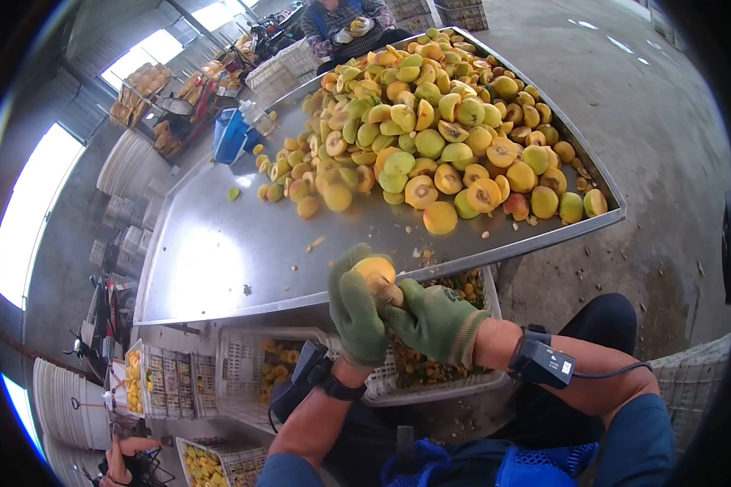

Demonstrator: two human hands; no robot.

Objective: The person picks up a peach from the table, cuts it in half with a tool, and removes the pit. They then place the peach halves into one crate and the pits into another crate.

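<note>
My left hand [356, 312], in a green glove, is closed around a yellow peach [375, 269] above the table's near edge. Up against that fruit is my right hand [437, 318], also green-gloved, its fingers closed. Something small and brownish shows between the right fingers and the peach; I cannot make out what it is. Beyond both hands, a large heap of halved and whole peaches [430, 138] covers much of the metal table [211, 260]. Below them stands a white crate [430, 395] holding dark scraps and peach bits.
Another white crate [240, 365] with peach pieces stands left of the first. A blue container [234, 136] sits on the table's far left. Across the table a person [345, 24] in gloves handles something. Stacked white tubs [71, 398] and another person's arm [130, 446] are at lower left.
</note>
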